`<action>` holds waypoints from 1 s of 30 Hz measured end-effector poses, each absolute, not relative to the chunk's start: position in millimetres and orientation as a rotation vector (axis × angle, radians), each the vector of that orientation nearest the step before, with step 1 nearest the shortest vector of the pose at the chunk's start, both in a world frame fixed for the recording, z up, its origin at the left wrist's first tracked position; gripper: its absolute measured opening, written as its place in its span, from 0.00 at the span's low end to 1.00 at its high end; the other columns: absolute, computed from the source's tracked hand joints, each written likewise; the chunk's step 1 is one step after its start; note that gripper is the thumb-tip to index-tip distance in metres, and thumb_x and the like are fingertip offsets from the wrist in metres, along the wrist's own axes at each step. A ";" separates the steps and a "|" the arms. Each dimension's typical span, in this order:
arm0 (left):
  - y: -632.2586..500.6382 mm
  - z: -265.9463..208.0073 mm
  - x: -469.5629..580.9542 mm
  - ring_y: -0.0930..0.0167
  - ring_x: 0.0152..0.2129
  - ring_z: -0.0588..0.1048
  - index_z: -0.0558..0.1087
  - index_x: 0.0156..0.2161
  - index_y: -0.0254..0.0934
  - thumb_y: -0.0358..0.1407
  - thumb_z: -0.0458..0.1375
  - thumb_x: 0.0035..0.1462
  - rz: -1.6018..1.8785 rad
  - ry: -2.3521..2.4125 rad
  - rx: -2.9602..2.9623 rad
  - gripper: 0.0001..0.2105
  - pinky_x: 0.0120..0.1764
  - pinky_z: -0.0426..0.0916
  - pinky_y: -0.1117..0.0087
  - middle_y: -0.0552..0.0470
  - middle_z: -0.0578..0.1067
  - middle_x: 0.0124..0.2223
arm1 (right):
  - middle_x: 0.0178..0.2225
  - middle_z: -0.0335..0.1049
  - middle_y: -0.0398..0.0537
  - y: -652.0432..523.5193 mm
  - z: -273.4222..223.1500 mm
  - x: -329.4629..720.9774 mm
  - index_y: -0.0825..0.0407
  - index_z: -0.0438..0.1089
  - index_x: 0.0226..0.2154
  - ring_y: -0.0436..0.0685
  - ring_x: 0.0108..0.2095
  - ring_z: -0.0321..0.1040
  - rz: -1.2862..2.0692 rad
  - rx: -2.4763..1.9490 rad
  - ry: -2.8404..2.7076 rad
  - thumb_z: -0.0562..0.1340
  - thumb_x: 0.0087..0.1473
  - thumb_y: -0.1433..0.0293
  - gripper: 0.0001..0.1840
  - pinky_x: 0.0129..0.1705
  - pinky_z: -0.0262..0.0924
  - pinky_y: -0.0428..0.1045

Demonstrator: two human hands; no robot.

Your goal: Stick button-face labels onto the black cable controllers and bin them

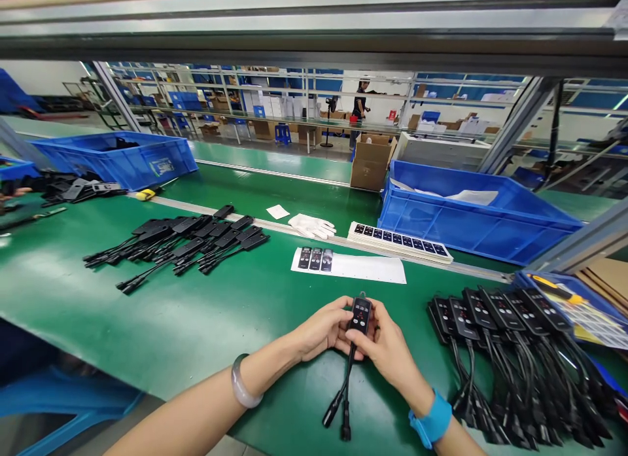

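Observation:
Between my two hands sits a black cable controller [360, 316] with a labelled face and a small loop at its top; its two connector cables hang toward the table's front. My left hand [324, 328] grips its left side, the thumb on the face. My right hand [385, 343] closes round the right side, thumb across the lower end. Beyond them lies a white label strip [367, 269] with three black labels at its left end. Several labelled controllers [505, 312] are heaped at the right. Another pile of controllers [191, 237], without visible labels, lies at the left.
A stack of label sheets [400, 241] and a white glove [313, 226] lie along the table's metal strip. Blue bins stand at the back left [118, 158] and back right [471, 214]. A yellow-handled tool [557, 289] rests at the far right. A person [360, 109] stands in the background.

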State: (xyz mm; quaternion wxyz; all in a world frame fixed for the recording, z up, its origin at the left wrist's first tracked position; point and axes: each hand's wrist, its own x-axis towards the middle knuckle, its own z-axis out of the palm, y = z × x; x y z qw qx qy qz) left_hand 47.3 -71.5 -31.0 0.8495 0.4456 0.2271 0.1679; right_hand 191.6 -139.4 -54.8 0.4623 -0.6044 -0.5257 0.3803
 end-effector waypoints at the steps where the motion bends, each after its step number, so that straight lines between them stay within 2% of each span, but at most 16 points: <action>1: -70.8 -31.6 47.7 0.69 0.24 0.76 0.62 0.42 0.36 0.39 0.53 0.55 0.371 0.486 0.942 0.12 0.28 0.71 0.69 0.47 0.75 0.33 | 0.38 0.70 0.45 -140.6 -53.5 189.2 0.48 0.58 0.52 0.55 0.33 0.68 0.952 -1.480 -1.304 0.66 0.45 0.64 0.31 0.35 0.66 0.50; 4: -70.8 -33.8 49.1 0.71 0.26 0.76 0.62 0.43 0.36 0.39 0.53 0.56 0.409 0.521 0.961 0.12 0.28 0.70 0.73 0.47 0.75 0.33 | 0.42 0.71 0.47 -142.1 -51.3 187.0 0.48 0.53 0.58 0.57 0.37 0.70 1.001 -1.426 -1.300 0.67 0.44 0.65 0.39 0.38 0.67 0.51; 7: -73.6 -36.4 50.3 0.69 0.27 0.77 0.59 0.46 0.36 0.42 0.54 0.57 0.416 0.532 1.045 0.16 0.31 0.72 0.69 0.47 0.75 0.33 | 0.50 0.68 0.52 -139.8 -54.3 190.2 0.49 0.55 0.60 0.59 0.47 0.68 0.964 -1.381 -1.265 0.57 0.55 0.60 0.31 0.47 0.65 0.53; 10: -76.8 -38.9 50.8 0.68 0.27 0.78 0.58 0.47 0.36 0.45 0.55 0.57 0.427 0.546 1.159 0.19 0.31 0.72 0.68 0.47 0.75 0.31 | 0.53 0.66 0.52 -137.0 -58.3 192.5 0.51 0.59 0.58 0.59 0.52 0.64 0.900 -1.384 -1.294 0.52 0.59 0.59 0.26 0.53 0.60 0.54; 14: -78.4 -39.7 51.9 0.69 0.26 0.77 0.59 0.47 0.35 0.46 0.55 0.56 0.450 0.561 1.153 0.19 0.31 0.72 0.68 0.47 0.76 0.32 | 0.52 0.67 0.54 -137.3 -60.9 189.3 0.52 0.59 0.58 0.60 0.51 0.65 0.772 -1.460 -1.369 0.50 0.60 0.59 0.26 0.52 0.61 0.55; 16: -78.0 -37.6 52.6 0.69 0.29 0.77 0.60 0.48 0.36 0.46 0.56 0.56 0.490 0.540 1.069 0.19 0.35 0.72 0.66 0.46 0.76 0.36 | 0.52 0.66 0.55 -139.1 -60.7 186.0 0.52 0.55 0.60 0.60 0.50 0.65 0.653 -1.531 -1.398 0.53 0.59 0.59 0.29 0.50 0.64 0.55; 19: -74.3 -33.1 51.4 0.66 0.36 0.77 0.58 0.55 0.37 0.49 0.51 0.59 0.505 0.433 1.012 0.24 0.43 0.70 0.61 0.43 0.75 0.42 | 0.51 0.64 0.53 -141.4 -53.7 184.8 0.50 0.50 0.62 0.60 0.48 0.66 0.436 -1.564 -1.505 0.58 0.56 0.63 0.33 0.47 0.66 0.54; 21: -68.0 -31.6 47.6 0.64 0.40 0.76 0.54 0.59 0.36 0.52 0.47 0.60 0.500 0.421 1.127 0.28 0.46 0.68 0.58 0.40 0.75 0.45 | 0.50 0.64 0.52 -142.4 -41.5 191.1 0.49 0.52 0.61 0.58 0.48 0.66 0.284 -1.579 -1.575 0.57 0.57 0.66 0.30 0.48 0.65 0.52; 23: -58.2 -33.0 41.6 0.63 0.42 0.75 0.55 0.59 0.36 0.51 0.45 0.61 0.555 0.526 1.431 0.27 0.47 0.67 0.56 0.39 0.74 0.48 | 0.47 0.64 0.54 -144.2 -23.9 205.5 0.52 0.57 0.58 0.58 0.45 0.67 0.109 -1.668 -1.586 0.55 0.58 0.67 0.26 0.46 0.65 0.52; 27: -34.1 -41.6 28.1 0.60 0.51 0.68 0.59 0.58 0.37 0.42 0.49 0.60 0.712 0.860 2.240 0.22 0.54 0.62 0.54 0.40 0.69 0.54 | 0.40 0.65 0.58 -154.3 11.1 254.1 0.62 0.64 0.53 0.62 0.39 0.67 -0.315 -2.074 -1.549 0.57 0.56 0.68 0.23 0.42 0.65 0.54; 30: -21.4 -47.1 22.3 0.57 0.55 0.63 0.63 0.56 0.32 0.37 0.50 0.58 0.662 1.099 2.565 0.21 0.56 0.59 0.53 0.37 0.65 0.58 | 0.36 0.68 0.60 -165.7 19.3 292.9 0.63 0.69 0.47 0.66 0.38 0.67 -0.553 -2.438 -1.566 0.57 0.55 0.70 0.19 0.39 0.63 0.56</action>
